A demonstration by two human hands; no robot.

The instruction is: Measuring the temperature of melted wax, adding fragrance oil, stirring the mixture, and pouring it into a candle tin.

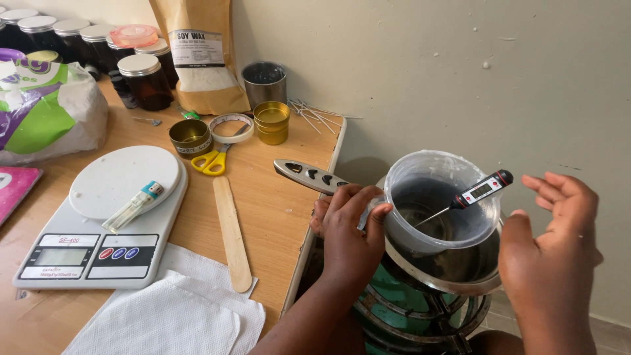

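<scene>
My left hand (348,227) grips the handle at the near-left rim of a translucent plastic jug (442,197). The jug sits inside a metal pot (460,273) on a green gas burner (407,309). A digital probe thermometer (476,192) leans on the jug's right rim, its probe pointing down into the jug. My right hand (552,253) hovers just right of the pot with fingers spread, holding nothing, close to the thermometer's head.
A wooden table (276,217) at left carries a white kitchen scale (98,223) with a lighter on it, a wooden stirring stick (231,230), yellow scissors (211,161), gold tins (271,121), a wax bag (200,52), dark jars, paper towels (164,309). A wall stands behind.
</scene>
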